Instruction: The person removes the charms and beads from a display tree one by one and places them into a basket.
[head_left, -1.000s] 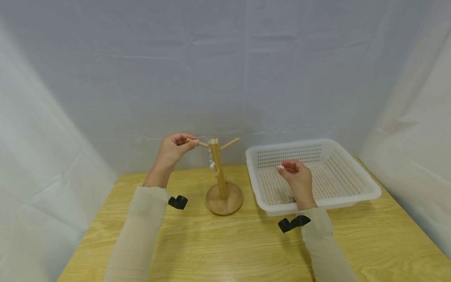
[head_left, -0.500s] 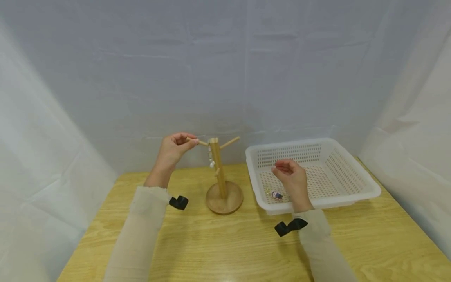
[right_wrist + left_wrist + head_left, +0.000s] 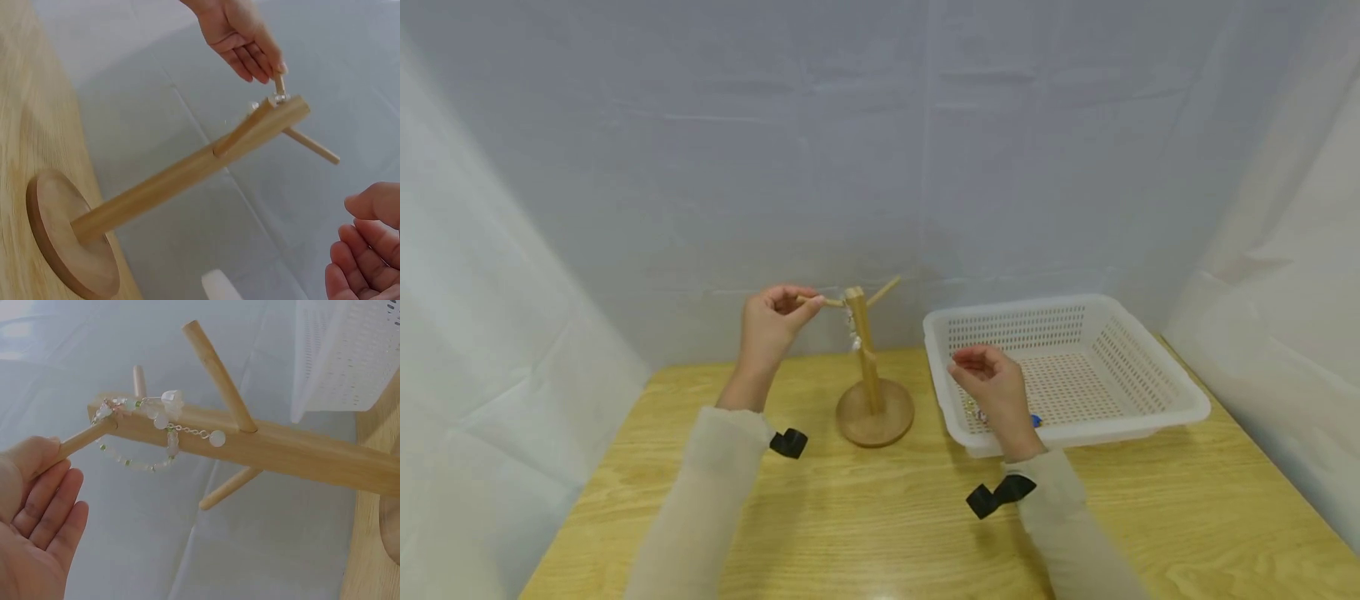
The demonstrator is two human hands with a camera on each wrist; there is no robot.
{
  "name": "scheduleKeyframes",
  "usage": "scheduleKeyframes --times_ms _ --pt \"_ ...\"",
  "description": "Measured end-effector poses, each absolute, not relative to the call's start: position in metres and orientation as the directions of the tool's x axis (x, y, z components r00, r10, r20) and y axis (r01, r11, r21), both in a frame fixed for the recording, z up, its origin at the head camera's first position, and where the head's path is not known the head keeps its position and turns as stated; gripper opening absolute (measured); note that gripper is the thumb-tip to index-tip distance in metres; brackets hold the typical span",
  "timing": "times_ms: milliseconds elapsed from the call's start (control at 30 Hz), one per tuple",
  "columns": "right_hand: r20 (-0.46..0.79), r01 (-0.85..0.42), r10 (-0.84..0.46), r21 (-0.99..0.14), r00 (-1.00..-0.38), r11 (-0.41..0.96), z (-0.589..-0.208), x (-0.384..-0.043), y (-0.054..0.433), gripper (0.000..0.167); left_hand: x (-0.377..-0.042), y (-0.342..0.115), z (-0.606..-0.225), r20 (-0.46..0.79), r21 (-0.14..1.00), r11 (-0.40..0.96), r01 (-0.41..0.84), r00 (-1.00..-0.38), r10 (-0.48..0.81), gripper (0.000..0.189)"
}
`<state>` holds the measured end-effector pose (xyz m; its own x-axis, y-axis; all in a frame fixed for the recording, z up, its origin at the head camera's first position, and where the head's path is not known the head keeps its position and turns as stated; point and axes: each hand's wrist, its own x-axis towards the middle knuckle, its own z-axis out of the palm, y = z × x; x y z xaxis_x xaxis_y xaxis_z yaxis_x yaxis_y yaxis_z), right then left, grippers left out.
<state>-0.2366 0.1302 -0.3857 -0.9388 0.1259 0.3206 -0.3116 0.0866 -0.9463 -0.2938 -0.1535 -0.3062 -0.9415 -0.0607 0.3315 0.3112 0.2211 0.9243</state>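
Observation:
My left hand (image 3: 769, 329) pinches one upper peg (image 3: 81, 439) of a wooden peg stand (image 3: 867, 358) between thumb and fingers. A bracelet (image 3: 128, 462) of pale and green beads, with a white flower charm and a short chain, hangs on that peg close to the post. My right hand (image 3: 992, 383) hovers over the near left part of a white plastic basket (image 3: 1180, 392), fingers loosely bent and nothing visible between them. Below it in the basket, partly hidden by the hand, lie small gold-coloured trinkets (image 3: 971, 408) and a blue piece (image 3: 1036, 421).
The stand's round base (image 3: 880, 425) rests on the wooden table (image 3: 865, 517), left of the basket. Other bare pegs (image 3: 219, 375) stick out from the post at several angles. White sheeting (image 3: 850, 167) hangs behind and at both sides.
The small pink thing that my right hand pinched has left its fingers. That hand has moved left and slightly down. The stand has turned and shifted slightly, while my left hand keeps the peg.

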Motion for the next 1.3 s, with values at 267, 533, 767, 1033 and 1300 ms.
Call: scheduleKeyframes --times_ms 267,533,767,1033,1300 --pt "0.359 -0.356 0.092 -0.933 -0.929 0.049 -0.38 -0.232 0.115 0.021 -0.286 -0.145 -0.311 0.477 0.859 0.283 0.426 -0.868 -0.141 0.022" --pt "0.384 -0.382 0.063 -0.923 -0.921 0.041 -0.378 -0.232 0.104 0.02 -0.278 -0.137 -0.314 0.575 0.789 0.368 0.491 -0.802 -0.163 0.019" --pt "0.404 -0.402 0.022 -0.913 -0.915 0.067 -0.375 -0.232 0.099 0.022 -0.272 -0.129 -0.315 0.657 0.718 0.437 0.542 -0.734 -0.171 0.014" --pt "0.416 -0.416 0.013 -0.908 -0.909 0.045 -0.373 -0.234 0.09 0.02 -0.267 -0.121 -0.317 0.755 0.602 0.557 0.572 -0.634 -0.165 0.012" --pt "0.441 -0.441 -0.013 -0.895 -0.897 0.065 -0.368 -0.233 0.085 0.019 -0.265 -0.119 -0.318 0.827 0.48 0.649 0.59 -0.551 -0.11 0.014"
